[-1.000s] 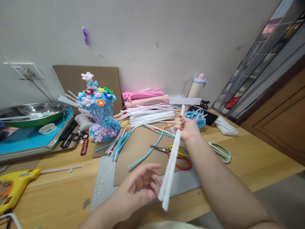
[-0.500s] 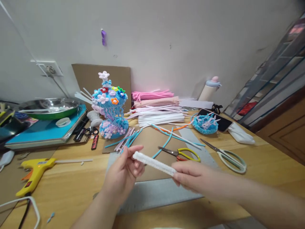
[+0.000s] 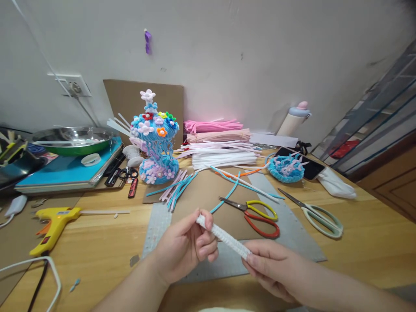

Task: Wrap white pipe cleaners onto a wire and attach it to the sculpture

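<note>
A white fuzzy strip (image 3: 225, 238), seemingly made of pipe cleaners, slants between my hands above the grey mat. Its upper left end is pinched between the thumb and fingers of my left hand (image 3: 190, 242). At the lower right end, my right hand (image 3: 273, 266) grips it with thumb over fingers. Just beyond lie red-and-yellow-handled scissors (image 3: 260, 214) on a piece of cardboard (image 3: 208, 195). Cut blue and lilac pipe cleaners (image 3: 177, 188) are gathered past my left hand.
A flower-covered pipe-cleaner ornament (image 3: 154, 134) stands at the back, left of pipe-cleaner bundles (image 3: 224, 158). A yellow glue gun (image 3: 55, 225) lies left. Pale-handled scissors (image 3: 321, 219) and a blue pipe-cleaner ring (image 3: 286, 169) are right.
My left hand has closed on the strip's free end, its fingers open beside it before. Both hands and the strip have moved lower and slightly right in view.
</note>
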Available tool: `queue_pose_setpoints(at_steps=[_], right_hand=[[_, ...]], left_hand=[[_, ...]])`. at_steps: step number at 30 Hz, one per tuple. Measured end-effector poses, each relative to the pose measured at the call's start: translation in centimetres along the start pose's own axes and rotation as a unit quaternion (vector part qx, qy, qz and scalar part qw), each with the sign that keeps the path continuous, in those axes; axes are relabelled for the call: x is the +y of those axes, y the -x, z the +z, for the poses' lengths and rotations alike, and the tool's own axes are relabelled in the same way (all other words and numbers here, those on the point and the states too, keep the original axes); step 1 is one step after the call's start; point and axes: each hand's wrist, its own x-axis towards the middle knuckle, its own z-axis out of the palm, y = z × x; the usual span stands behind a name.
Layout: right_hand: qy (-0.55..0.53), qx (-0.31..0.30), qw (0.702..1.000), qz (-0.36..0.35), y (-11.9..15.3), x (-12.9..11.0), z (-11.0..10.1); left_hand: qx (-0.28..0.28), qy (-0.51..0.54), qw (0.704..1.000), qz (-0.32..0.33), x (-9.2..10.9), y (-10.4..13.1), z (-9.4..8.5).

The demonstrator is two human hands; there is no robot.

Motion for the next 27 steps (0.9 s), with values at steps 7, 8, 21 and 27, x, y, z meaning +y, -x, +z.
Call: queue_pose_setpoints(at_steps=[7,8,21,27], right_hand=[[0.002,0.006,1.0,-0.03,0.2,0.7,0.3],[0.004,0.006,0.999,-0.031,0.3,0.8,0.3],[0.028,0.027,0.995,-0.093,0.2,1.2,0.9],[0.035,0.036,0.995,-0.083,0.1,1.7,0.9]], left_hand=[[0.003,-0.035,0.999,-0.007,-0.2,-0.2,-0.1],[0.001,-0.041,0.999,-0.006,-0.1,-0.2,-0.1],[0.022,-0.081,0.996,0.023,0.2,0.4,0.5],[0.032,-0.08,0.996,0.018,0.2,0.3,0.4]])
